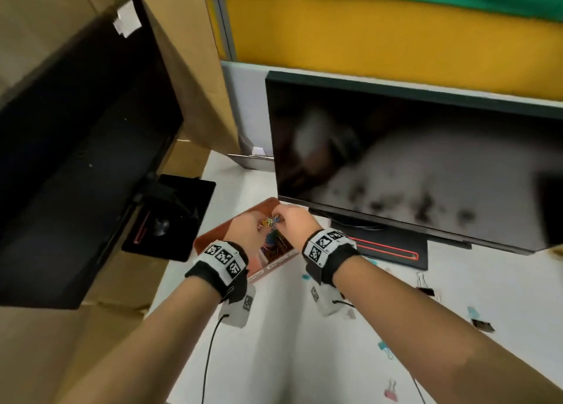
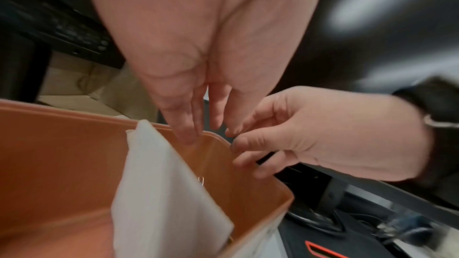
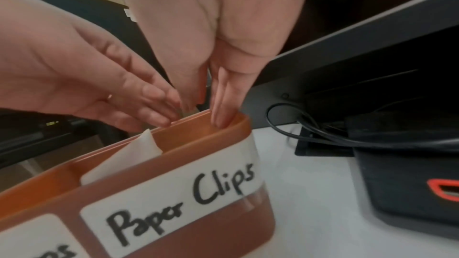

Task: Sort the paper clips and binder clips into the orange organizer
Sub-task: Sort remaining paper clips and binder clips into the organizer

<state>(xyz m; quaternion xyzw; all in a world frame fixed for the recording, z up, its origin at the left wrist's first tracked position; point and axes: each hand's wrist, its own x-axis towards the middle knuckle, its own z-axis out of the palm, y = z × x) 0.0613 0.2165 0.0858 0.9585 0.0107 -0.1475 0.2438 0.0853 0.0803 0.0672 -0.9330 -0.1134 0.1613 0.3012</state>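
The orange organizer (image 1: 262,207) stands on the white desk under both hands. Its front label (image 3: 174,209) reads "Paper Clips", and a white divider (image 2: 161,183) leans inside. My left hand (image 1: 254,222) is over it, fingers straight and pointing down at the rim (image 2: 188,125). My right hand (image 1: 294,221) has thumb and fingertips drawn together at the far corner (image 3: 219,101). It pinches a blurred bunch of coloured paper clips (image 1: 269,221). More clips (image 1: 274,246) lie in the compartment below. One clip (image 2: 201,180) shows against the inner wall.
A dark monitor (image 1: 411,166) on a black stand (image 1: 390,248) rises just behind the organizer, with a cable (image 3: 285,130) beside it. A second monitor (image 1: 76,129) looms at the left. Black (image 1: 425,291), blue (image 1: 385,349) and pink (image 1: 391,391) binder clips lie on the desk to the right.
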